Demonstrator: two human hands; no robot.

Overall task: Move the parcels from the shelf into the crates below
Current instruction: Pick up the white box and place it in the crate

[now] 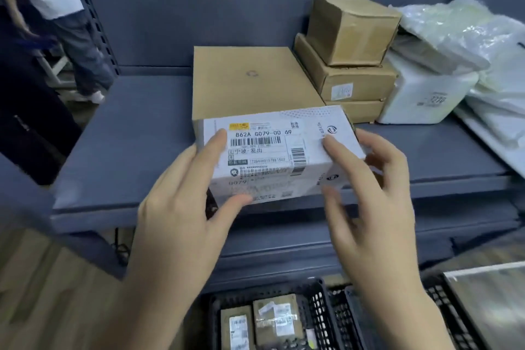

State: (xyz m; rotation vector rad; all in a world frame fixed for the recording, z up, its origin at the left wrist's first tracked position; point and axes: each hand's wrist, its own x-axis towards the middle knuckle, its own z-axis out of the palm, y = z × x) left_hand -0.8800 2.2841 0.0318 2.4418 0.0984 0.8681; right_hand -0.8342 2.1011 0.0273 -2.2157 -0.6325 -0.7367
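A white parcel [284,148] with a barcode label sits at the front edge of the grey shelf [127,133]. My left hand [181,207] grips its left end, fingers on top and thumb against the front face. My right hand [375,202] holds the right end, with the index finger on top, the thumb at the front and the other fingers round the side. Below the shelf stands a black crate [318,301] with two brown parcels [275,318] in it. A second black crate [443,307] stands to its right.
Behind the white parcel lies a flat brown box [252,79]. To the right are stacked brown boxes [352,45], a white foam box [426,96] and plastic mail bags [466,28]. Another person [56,23] stands at the far left beyond the shelf post.
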